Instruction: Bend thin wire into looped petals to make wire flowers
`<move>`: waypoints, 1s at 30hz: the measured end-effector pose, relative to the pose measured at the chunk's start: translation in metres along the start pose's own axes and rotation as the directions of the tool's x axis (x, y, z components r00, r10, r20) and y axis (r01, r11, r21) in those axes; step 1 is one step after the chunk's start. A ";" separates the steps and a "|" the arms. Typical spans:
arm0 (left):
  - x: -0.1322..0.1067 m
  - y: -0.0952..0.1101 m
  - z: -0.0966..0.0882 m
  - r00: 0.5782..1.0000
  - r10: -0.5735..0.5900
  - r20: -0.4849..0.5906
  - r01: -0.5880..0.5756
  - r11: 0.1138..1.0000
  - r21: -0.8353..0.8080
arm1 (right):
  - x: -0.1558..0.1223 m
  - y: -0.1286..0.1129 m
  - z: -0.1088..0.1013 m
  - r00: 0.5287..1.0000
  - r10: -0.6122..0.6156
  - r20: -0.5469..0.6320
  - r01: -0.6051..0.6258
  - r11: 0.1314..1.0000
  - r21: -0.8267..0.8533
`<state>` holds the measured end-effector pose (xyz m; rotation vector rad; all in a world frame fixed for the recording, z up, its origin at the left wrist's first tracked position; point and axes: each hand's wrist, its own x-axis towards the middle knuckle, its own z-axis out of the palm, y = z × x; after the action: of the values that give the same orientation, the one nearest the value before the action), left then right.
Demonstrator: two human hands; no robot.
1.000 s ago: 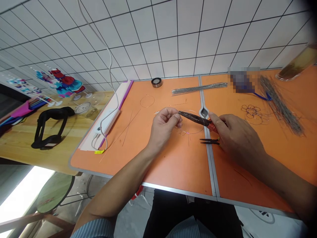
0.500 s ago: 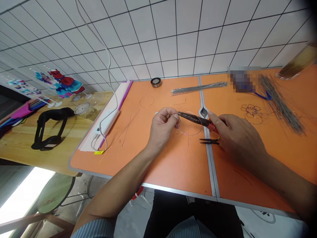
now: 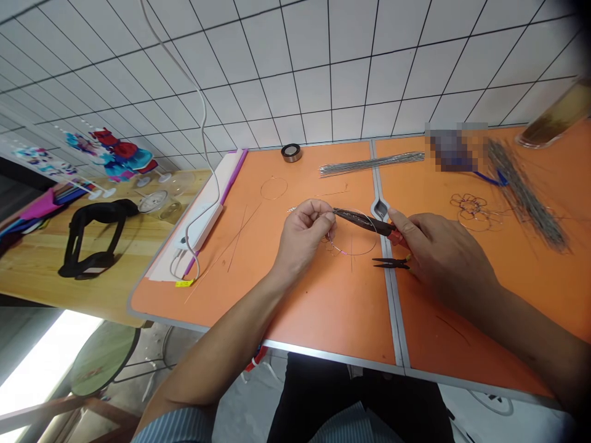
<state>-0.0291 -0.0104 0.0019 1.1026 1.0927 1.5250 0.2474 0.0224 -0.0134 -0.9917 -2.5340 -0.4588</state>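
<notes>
My left hand (image 3: pixel 305 232) pinches a thin wire ring (image 3: pixel 364 252) between thumb and fingers. The ring loops out to the right, with tiny pinkish bits along its lower side. My right hand (image 3: pixel 438 255) is closed round the red handles of long-nose pliers (image 3: pixel 364 221). Their dark jaws point left, and the tip meets the wire at my left fingertips; the exact contact is hidden by the fingers. A smaller pair of black-jawed pliers (image 3: pixel 391 263) lies on the orange table just below my right hand.
On the orange table (image 3: pixel 323 314) are a roll of tape (image 3: pixel 291 152), a wire circle (image 3: pixel 274 189), a wire bundle (image 3: pixel 369 164), a flower-shaped wire piece (image 3: pixel 471 206) and another bundle (image 3: pixel 529 197). A white power strip (image 3: pixel 198 231) lies left; a cup (image 3: pixel 554 117) stands back right.
Almost nothing differs. The wire ring has shifted very slightly downward, and both hands and the pliers hold nearly the same place.
</notes>
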 end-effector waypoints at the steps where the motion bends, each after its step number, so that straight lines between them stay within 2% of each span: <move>1: 0.000 0.000 0.000 1.000 -0.006 0.005 0.006 1.000 -0.001 | 0.000 0.000 0.000 1.000 0.001 -0.002 -0.001 1.000 0.004; 7: 0.001 0.001 -0.001 1.000 -0.012 0.010 0.012 1.000 -0.013 | 0.001 -0.001 0.000 1.000 -0.006 -0.021 0.006 1.000 0.007; 17: 0.002 0.006 0.002 0.993 -0.109 0.046 0.113 0.989 -0.098 | 0.005 0.001 -0.001 0.998 -0.028 -0.061 0.029 1.000 0.007; 23: 0.002 0.009 0.003 0.989 -0.128 0.070 0.136 0.982 -0.131 | 0.004 0.001 -0.003 0.999 -0.014 -0.028 0.016 0.999 0.042; 30: 0.001 0.007 0.002 0.996 -0.087 0.020 0.088 0.994 -0.058 | 0.001 0.001 0.000 1.000 -0.010 0.008 0.010 0.999 0.039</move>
<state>-0.0281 -0.0107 0.0094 1.0136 1.0641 1.4664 0.2479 0.0233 -0.0126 -0.9690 -2.5466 -0.4068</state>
